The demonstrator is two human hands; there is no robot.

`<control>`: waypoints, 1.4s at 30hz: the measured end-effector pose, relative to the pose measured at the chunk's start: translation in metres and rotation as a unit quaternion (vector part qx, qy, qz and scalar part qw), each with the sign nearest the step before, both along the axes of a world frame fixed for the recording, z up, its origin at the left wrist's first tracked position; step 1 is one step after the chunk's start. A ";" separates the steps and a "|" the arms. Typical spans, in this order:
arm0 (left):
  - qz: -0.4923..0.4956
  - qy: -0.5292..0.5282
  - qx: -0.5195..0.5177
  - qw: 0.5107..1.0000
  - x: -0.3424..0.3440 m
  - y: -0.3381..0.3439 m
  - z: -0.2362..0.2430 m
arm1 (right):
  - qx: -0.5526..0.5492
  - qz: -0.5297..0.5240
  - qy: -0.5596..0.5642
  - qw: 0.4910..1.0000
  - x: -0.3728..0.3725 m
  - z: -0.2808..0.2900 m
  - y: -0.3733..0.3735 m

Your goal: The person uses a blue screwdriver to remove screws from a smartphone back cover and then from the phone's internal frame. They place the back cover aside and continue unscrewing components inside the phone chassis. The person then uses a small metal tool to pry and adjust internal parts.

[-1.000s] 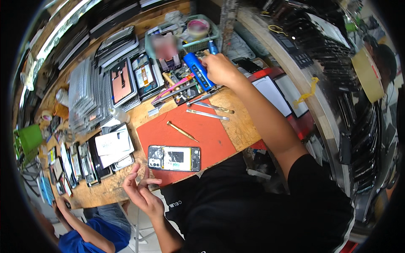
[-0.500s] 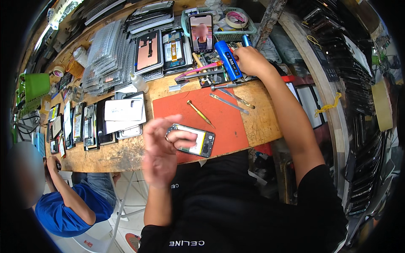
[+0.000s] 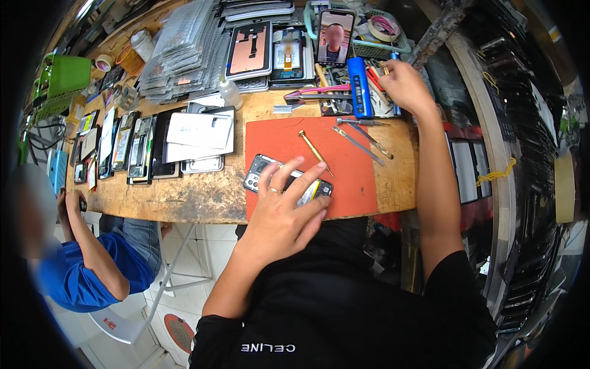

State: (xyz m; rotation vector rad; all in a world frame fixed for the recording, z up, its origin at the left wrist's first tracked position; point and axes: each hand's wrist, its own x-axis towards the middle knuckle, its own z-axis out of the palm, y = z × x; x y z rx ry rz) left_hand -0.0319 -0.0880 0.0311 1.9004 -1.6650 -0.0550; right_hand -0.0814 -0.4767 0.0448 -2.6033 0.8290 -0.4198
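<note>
My left hand (image 3: 284, 212) lies spread over a smartphone with its back off (image 3: 253, 171), covering much of it; camera lenses and part of the battery show past the fingers. The phone rests on an orange-red mat (image 3: 270, 135). Just beyond my fingers lies a thin gold screwdriver (image 3: 311, 146). My right hand (image 3: 407, 89) reaches into the tool holder at the back right, fingers curled together among the tools; what they hold is hidden. Beside it stands a blue pen-like power tool (image 3: 359, 92). Two metal tweezers (image 3: 358, 145) and a grey screwdriver (image 3: 362, 122) lie nearer.
A phone with a lit screen (image 3: 335, 38) stands upright by a green basket (image 3: 402, 44). Opened tablets (image 3: 250, 50), bubble-wrap sleeves (image 3: 178, 49) and a dropper bottle (image 3: 230, 93) sit further left. Several phone parts (image 3: 140, 147) line the left bench, where a person in blue (image 3: 101, 270) sits.
My left hand has come down from above onto the phone, which now lies turned at a different angle. The right hand stays at the tools. The whole view has shifted.
</note>
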 end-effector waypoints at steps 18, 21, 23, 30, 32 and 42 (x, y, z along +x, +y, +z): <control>-0.227 0.623 -0.181 0.726 -0.023 -0.002 -0.011 | 0.530 0.254 -0.083 0.805 -0.082 0.007 0.208; -0.257 0.515 -0.154 0.803 -0.016 0.000 -0.018 | 0.592 0.221 -0.061 0.772 -0.087 -0.007 0.214; -0.256 0.520 -0.158 0.799 -0.015 0.000 -0.017 | 0.612 0.210 -0.099 0.756 -0.091 -0.012 0.220; -0.240 0.607 -0.193 0.732 -0.026 0.012 -0.018 | 0.549 0.279 -0.204 0.761 -0.089 -0.025 0.231; -0.259 0.594 -0.210 0.732 -0.029 0.014 -0.020 | 0.549 0.271 -0.227 0.758 -0.089 -0.027 0.243; -0.137 0.692 -0.340 0.622 -0.011 0.042 -0.018 | 0.527 0.185 -0.177 0.811 -0.094 -0.006 0.239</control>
